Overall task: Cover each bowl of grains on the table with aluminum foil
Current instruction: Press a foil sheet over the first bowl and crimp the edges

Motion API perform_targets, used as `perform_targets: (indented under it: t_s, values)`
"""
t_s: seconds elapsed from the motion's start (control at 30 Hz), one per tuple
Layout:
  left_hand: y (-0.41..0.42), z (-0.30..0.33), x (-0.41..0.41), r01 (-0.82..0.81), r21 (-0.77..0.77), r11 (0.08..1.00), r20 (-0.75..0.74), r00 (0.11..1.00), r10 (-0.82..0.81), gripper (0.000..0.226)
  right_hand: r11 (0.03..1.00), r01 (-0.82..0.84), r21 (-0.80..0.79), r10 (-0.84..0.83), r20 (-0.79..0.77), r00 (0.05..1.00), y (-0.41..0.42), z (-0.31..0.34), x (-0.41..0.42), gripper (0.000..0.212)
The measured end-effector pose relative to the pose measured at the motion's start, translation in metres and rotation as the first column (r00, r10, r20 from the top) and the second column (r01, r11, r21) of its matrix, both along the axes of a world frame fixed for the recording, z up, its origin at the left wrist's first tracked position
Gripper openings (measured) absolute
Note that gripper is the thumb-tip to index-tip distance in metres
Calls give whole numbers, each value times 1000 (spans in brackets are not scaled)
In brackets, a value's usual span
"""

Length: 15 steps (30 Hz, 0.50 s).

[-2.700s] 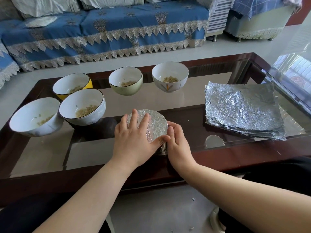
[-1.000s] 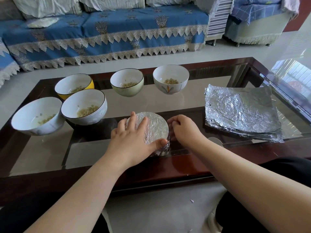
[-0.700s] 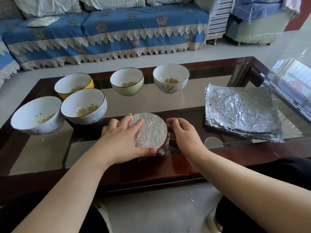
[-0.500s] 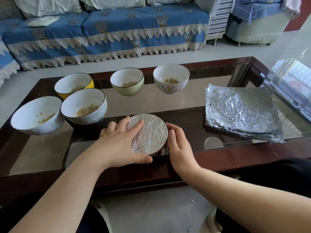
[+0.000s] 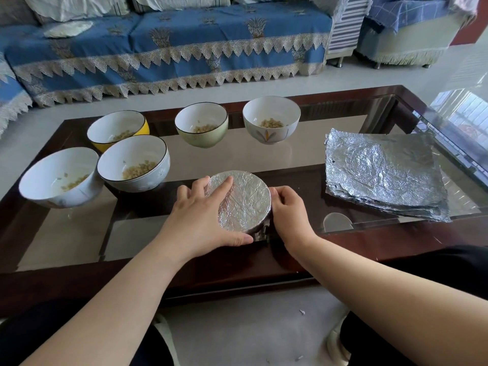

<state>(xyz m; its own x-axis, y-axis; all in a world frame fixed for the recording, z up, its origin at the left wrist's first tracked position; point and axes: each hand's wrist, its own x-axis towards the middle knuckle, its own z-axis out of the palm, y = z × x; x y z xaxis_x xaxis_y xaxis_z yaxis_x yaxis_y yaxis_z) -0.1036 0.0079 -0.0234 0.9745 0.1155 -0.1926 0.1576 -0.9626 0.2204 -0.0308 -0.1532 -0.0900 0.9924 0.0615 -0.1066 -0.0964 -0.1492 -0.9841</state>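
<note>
Foil-covered bowl (image 5: 244, 202) near front edge of glass table (image 5: 264, 159), between both hands. Left hand (image 5: 203, 217) curls round its left side; right hand (image 5: 289, 211) pinches foil at right rim. Foil likely thin, tears easily; bowl likely ceramic, breakable: hold by sides. Five bowls uncovered.

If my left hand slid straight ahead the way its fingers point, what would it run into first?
The left hand grips the foil-covered bowl, its fingers aiming up and right across the lid. Past that bowl, probably the flower-patterned white bowl, though depth is hard to judge and it might pass between that and the green bowl.
</note>
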Motion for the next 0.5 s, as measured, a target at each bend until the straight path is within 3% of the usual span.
perform_targets:
  t_s: [0.23,0.33,0.5]
  values:
    - [-2,-2,5,-7,5,1000,15,1000,7,124,996,-31,89,42,-124,991,-1,0,16,10]
    - [-3,-1,5,-20,8,1000,-2,1000,20,127,994,-36,100,51,-155,987,-1,2,21,18]
    - [-16,-6,2,-117,42,992,39,993,115,135,978,90,188,-61,-158,986,-4,3,19,24]
